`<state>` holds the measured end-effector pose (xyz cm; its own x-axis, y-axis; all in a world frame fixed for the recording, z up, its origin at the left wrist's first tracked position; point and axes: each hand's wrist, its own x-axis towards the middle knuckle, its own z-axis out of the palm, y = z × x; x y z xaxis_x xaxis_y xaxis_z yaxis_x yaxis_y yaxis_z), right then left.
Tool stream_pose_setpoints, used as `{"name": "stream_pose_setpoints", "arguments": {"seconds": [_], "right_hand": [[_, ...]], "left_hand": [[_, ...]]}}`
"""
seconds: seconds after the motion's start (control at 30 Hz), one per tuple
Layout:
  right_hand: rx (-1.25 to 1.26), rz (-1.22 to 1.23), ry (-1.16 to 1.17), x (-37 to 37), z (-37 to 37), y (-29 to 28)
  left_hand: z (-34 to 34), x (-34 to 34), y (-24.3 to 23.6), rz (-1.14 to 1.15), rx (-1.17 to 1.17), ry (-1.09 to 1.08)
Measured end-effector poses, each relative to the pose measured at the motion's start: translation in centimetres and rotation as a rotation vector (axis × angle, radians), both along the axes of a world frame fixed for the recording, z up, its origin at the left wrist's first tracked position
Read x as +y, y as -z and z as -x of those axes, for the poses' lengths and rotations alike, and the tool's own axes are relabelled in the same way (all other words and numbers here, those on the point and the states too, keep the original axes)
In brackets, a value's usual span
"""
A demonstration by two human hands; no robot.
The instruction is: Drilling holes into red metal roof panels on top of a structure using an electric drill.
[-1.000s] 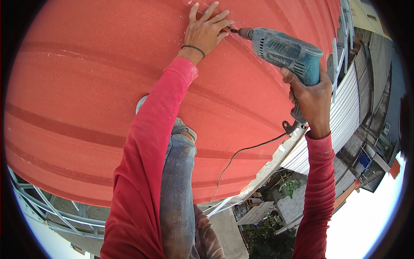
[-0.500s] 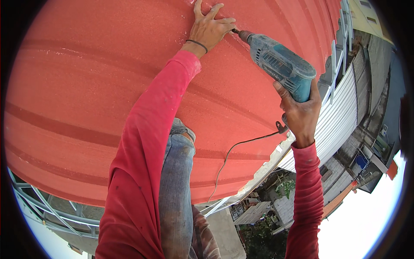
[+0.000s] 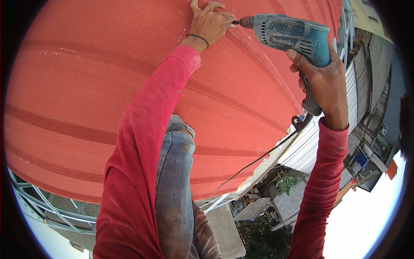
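Holding teal drill (image 3: 297,34) (pale lettering (image 3: 281,41))

Drill (image 3: 292,36) right of left hand (image 3: 210,25)

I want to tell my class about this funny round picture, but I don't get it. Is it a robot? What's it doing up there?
No robot here: those are a person's own bare hands. The camera sits on the person's head and looks down, and its very wide lens makes the picture round and bends straight lines.

Under the arms spreads a red ridged roof. The right hand holds a teal and grey power drill, with a dark cord trailing from it. The left hand is up by the drill's tip; whether it touches it is hard to see. The blue bit in the middle is a leg in jeans.
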<state>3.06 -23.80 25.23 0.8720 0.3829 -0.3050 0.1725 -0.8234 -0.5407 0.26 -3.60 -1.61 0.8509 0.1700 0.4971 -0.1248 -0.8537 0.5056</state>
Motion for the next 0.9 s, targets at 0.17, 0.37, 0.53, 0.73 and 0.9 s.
{"name": "stream_pose_setpoints", "arguments": {"seconds": [0.17,0.37,0.53,0.73,0.9], "right_hand": [[0.077,-0.055,0.072,-0.5,-0.7,0.0],[0.028,0.027,0.000,-0.1,-1.0,0.0],[0.016,0.045,-0.037,0.5,-0.6,-0.1],[0.023,0.036,-0.023,0.8,-0.7,0.1],[-0.041,0.052,-0.082,0.4,-1.3,0.5]], "left_hand": [[-0.2,0.0,0.2,0.018,-0.027,0.032],[-0.2,0.2,-0.2,0.031,0.040,0.027],[0.0,0.1,0.0,0.013,0.040,0.007],[0.0,0.4,0.0,-0.031,0.043,0.029],[0.1,0.3,-0.8,0.030,0.083,0.065]]}}
